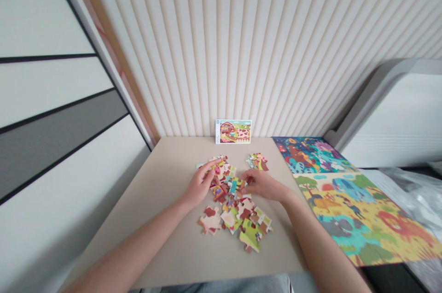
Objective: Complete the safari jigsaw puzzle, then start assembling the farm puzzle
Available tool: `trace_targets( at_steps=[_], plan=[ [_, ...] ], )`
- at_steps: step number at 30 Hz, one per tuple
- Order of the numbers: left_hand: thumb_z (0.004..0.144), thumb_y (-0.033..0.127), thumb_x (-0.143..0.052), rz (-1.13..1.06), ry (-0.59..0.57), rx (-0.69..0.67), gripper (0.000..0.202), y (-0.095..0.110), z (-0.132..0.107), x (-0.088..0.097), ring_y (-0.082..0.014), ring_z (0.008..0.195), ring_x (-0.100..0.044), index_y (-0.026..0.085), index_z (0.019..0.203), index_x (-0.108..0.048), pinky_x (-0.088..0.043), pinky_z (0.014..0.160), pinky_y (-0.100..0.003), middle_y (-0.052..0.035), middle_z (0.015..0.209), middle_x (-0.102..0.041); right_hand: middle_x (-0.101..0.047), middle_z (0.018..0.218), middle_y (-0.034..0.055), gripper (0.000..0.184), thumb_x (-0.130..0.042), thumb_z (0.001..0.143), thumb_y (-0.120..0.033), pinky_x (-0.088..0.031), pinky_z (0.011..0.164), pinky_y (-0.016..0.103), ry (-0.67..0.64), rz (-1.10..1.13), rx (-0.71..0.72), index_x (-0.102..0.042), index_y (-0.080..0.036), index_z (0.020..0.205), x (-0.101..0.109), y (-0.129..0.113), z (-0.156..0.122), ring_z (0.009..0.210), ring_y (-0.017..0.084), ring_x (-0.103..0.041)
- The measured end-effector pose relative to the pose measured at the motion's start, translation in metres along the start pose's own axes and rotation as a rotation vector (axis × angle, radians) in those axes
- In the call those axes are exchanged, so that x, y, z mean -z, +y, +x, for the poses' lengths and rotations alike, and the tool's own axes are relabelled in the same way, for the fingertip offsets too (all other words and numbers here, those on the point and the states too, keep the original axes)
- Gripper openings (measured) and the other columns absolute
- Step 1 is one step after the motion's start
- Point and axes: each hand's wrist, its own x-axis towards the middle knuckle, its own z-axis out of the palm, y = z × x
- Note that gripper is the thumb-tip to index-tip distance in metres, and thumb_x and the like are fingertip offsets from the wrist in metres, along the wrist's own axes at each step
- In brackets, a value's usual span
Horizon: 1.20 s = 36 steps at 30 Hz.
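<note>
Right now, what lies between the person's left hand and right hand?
In the head view, a jumble of jigsaw puzzle pieces lies between the left hand and the right hand.

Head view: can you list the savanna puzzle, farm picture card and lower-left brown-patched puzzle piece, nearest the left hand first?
1. Brown-patched puzzle piece, toward the wearer.
2. Farm picture card, at the far edge.
3. Savanna puzzle, on the right.

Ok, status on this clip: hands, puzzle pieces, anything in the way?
Left hand, right hand at opposite sides of heaped jigsaw pieces; grips unclear. Pieces jumbled, some overlapping. Farm picture card upright behind. Hands hide some pieces.
</note>
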Motion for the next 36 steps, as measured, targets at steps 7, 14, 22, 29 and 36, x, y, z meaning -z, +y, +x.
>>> trace_targets(
  at_steps=[7,14,22,29,36],
  plan=[
    [0.097,0.044,-0.052,0.06,-0.032,-0.068,0.033,-0.004,0.0,0.0,-0.0126,0.063,-0.066,0.019,0.114,-0.067,-0.054,0.066,-0.027,-0.0045,0.095,-0.067,-0.066,0.081,0.0014,0.025,-0.069,0.084,-0.045,-0.044,0.068,0.028,0.167,0.062,0.025,-0.064,-0.021,0.088,0.009,0.004,0.002,0.074,0.017,-0.058],
    [0.095,0.043,-0.055,0.084,-0.008,-0.072,0.032,-0.003,0.0,-0.003,-0.0154,0.074,-0.066,0.019,0.108,-0.071,-0.056,0.071,-0.03,-0.0069,0.106,-0.065,-0.065,0.073,0.0006,0.035,-0.071,0.082,-0.054,-0.045,0.062,0.028,0.219,0.425,0.018,-0.061,-0.021,0.088,-0.001,-0.011,0.006,0.066,0.016,-0.059],
    [0.088,0.042,-0.068,0.129,-0.014,-0.14,0.025,-0.009,-0.001,-0.006,-0.021,0.094,-0.061,0.019,0.096,-0.067,-0.051,0.084,-0.031,-0.0065,0.1,-0.062,-0.068,0.079,0.0018,0.035,-0.071,0.083,-0.053,-0.045,0.064,0.028,0.19,0.287,0.053,-0.068,-0.02,0.094,-0.024,-0.021,0.009,0.07,0.016,-0.059],
    [0.092,0.042,-0.062,0.129,0.032,-0.077,0.025,-0.008,0.001,0.0,-0.0162,0.083,-0.058,0.018,0.098,-0.062,-0.047,0.075,-0.024,-0.0018,0.091,-0.061,-0.07,0.1,0.0049,0.046,-0.079,0.074,-0.036,-0.047,0.077,0.031,0.063,-0.102,-0.051,-0.071,-0.021,0.116,0.005,-0.002,-0.004,0.088,0.021,-0.062],
    [0.089,0.048,-0.063,0.041,0.053,0.034,0.032,-0.002,0.001,0.001,-0.0151,0.075,-0.057,0.018,0.098,-0.062,-0.045,0.068,-0.023,-0.0002,0.084,-0.062,-0.069,0.086,0.0034,0.023,-0.068,0.084,-0.037,-0.046,0.072,0.027,0.146,-0.05,-0.062,-0.072,-0.017,0.096,0.008,0.006,-0.001,0.08,0.017,-0.06]
  ],
)
